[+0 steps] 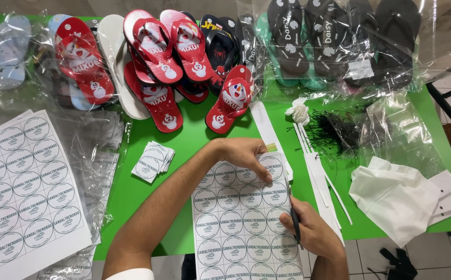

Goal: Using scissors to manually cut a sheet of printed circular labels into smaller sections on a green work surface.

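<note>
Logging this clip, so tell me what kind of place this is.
Probably a small sandal packing bench: bagged flip-flops line the green table, and both hands, left and right, work on a label sheet.

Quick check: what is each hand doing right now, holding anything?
Left hand: holds nothing, pressed palm-down on the top of the sticker sheet.
Right hand: closed around a thin dark tool at the sheet's right edge.
</note>
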